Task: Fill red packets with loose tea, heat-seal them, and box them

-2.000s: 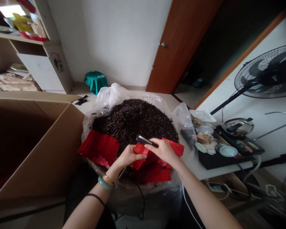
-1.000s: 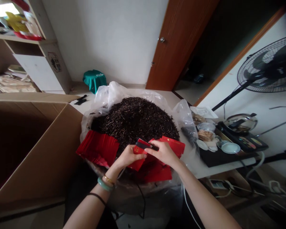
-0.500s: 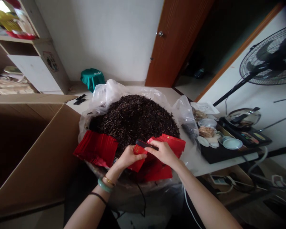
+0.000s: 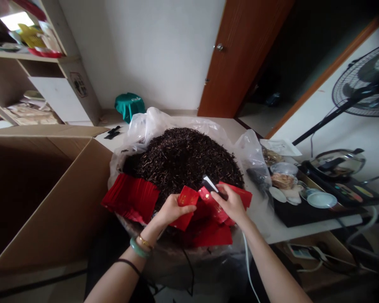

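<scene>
My left hand (image 4: 173, 209) is closed on a small red packet (image 4: 186, 198) with gold print, thumb across its front. In my right hand (image 4: 231, 202) is a slim black tool with a white face (image 4: 210, 183), which looks like a handheld bag sealer. Its tip points up and left, apart from the packet. Close under both hands lie loose red packets (image 4: 211, 233). A dense row of red packets (image 4: 131, 198) rests left of my left hand. Behind them rises a heap of dark tea leaves (image 4: 189, 147) on a clear plastic bag (image 4: 151, 124).
On the left stands an open cardboard box (image 4: 66, 210). To the right are a plastic jar (image 4: 283, 174), a pale blue lid (image 4: 322, 199) and a glass kettle (image 4: 337, 162) on a black base. A white cable (image 4: 246, 261) hangs below my right wrist.
My right hand has drawn the black sealer off the packet's top edge, to the right, and tilted it so its white face shows. The left hand still grips the packet. The view has shifted slightly.
</scene>
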Motion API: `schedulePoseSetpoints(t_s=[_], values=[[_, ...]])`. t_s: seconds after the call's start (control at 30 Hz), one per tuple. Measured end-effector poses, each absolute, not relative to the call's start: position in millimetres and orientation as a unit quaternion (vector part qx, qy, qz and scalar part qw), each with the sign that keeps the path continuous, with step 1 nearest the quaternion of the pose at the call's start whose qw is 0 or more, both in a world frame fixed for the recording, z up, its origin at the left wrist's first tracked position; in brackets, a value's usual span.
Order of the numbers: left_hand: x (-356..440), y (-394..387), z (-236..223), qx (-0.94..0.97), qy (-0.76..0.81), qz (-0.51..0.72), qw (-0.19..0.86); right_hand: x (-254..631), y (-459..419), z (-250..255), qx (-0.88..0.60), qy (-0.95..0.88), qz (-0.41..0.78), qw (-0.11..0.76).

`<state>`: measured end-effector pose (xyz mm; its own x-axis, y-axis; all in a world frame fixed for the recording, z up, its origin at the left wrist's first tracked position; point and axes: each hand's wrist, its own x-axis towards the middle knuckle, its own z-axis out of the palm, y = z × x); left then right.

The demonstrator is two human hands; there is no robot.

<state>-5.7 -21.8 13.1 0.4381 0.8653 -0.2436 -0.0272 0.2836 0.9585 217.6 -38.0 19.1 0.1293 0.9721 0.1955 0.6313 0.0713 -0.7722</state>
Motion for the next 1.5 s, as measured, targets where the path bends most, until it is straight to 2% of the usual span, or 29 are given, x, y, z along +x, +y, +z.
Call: schedulePoseSetpoints(t_s=[0.47, 0.57, 0.67, 0.77, 0.87, 0.97, 1.2, 1.33, 1.5], values=[[-11, -24, 33, 0.406, 0.405, 0.398, 0.716, 200, -46, -7, -0.615, -0.759, 0.034, 0.21], [-11, -23, 31, 0.407, 0.432, 0.429, 0.681, 197, -45, -8, -0.598, -0.774, 0.023, 0.208], [-11, -23, 30, 0.42, 0.45, 0.455, 0.643, 196, -47, -2, -0.572, -0.778, 0.033, 0.259], [-8, -24, 33, 0.443, 0.451, 0.461, 0.623, 189, -52, 10, -0.544, -0.75, 0.084, 0.367], [-4, -29, 33, 0.476, 0.446, 0.453, 0.608, 175, -56, 23, -0.535, -0.694, 0.197, 0.439], [-2, -35, 28, 0.518, 0.439, 0.444, 0.585, 161, -56, 31, -0.544, -0.66, 0.265, 0.445], [-2, -39, 28, 0.578, 0.459, 0.465, 0.489, 159, -57, 33, -0.54, -0.648, 0.325, 0.426], [-3, -37, 29, 0.538, 0.463, 0.479, 0.516, 161, -59, 29, -0.542, -0.609, 0.401, 0.418], [-3, -33, 25, 0.476, 0.467, 0.505, 0.548, 166, -59, 22, -0.492, -0.552, 0.485, 0.467]])
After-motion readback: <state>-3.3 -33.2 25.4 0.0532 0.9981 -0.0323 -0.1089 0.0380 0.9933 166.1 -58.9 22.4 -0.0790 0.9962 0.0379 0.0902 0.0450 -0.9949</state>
